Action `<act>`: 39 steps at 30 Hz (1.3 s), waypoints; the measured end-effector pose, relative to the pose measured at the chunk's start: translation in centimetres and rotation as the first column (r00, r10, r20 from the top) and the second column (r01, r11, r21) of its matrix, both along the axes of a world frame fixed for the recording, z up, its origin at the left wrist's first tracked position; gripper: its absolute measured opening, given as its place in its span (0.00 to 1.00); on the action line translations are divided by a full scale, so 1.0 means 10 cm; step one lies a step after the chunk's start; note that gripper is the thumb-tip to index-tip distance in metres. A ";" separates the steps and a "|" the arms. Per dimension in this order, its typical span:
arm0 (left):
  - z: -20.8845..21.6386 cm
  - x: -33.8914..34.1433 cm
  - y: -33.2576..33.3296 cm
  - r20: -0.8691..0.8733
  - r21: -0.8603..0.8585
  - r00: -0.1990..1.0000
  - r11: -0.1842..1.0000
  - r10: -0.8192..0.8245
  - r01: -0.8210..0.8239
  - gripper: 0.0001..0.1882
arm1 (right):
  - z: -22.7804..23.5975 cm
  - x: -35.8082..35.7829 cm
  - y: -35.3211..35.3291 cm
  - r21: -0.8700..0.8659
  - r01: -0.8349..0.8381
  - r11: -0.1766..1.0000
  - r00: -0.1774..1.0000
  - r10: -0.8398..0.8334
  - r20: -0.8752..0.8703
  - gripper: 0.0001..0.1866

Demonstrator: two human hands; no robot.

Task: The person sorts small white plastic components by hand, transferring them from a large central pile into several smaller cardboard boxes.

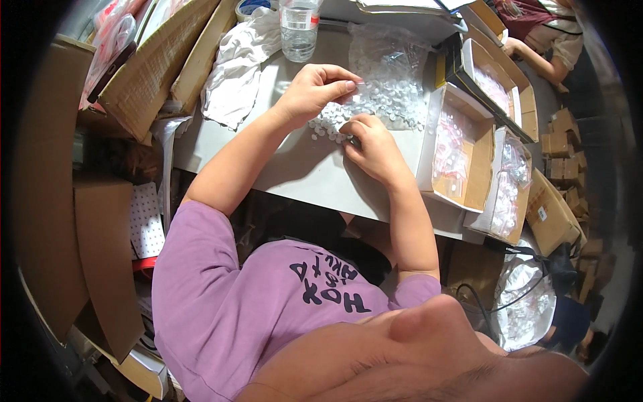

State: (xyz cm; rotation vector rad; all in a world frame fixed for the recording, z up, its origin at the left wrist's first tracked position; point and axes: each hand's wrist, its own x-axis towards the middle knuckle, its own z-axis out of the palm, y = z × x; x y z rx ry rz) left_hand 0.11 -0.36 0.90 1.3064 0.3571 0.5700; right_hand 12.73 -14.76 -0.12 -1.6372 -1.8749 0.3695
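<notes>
A heap of small white round pieces (328, 126) lies on the grey table top (295, 164), spreading out from a large clear plastic bag (385, 57). Over the heap's far left side is my left hand (318, 90), thumb and forefinger pinched on what looks like the edge of a small clear plastic bag (360, 83). My right hand (375, 149) rests at the heap's near edge with its fingers curled down onto the pieces. Whatever sits between those right fingertips is too small and hidden to name.
A water bottle (299, 33) and a crumpled white cloth (241, 67) stand at the back left. Open boxes (477, 144) of small red-edged bags line the table's right side. Cardboard boxes (144, 70) crowd the left. Another person's arm (536, 60) shows at the far right.
</notes>
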 end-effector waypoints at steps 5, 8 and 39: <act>0.00 0.03 -0.03 0.019 0.059 0.998 0.997 0.053 -0.054 0.07 | 0.00 0.02 -0.01 -0.017 0.059 0.998 0.998 -0.060 -0.012 0.11; 0.00 0.02 -0.03 0.055 0.071 0.995 0.994 0.080 -0.083 0.05 | -0.02 0.02 -0.02 -0.002 0.091 0.996 0.996 -0.091 -0.009 0.11; -0.06 0.06 -0.10 0.096 0.258 0.982 0.949 0.164 -0.183 0.05 | -0.03 0.03 -0.06 -0.011 0.179 0.984 0.984 -0.179 0.004 0.08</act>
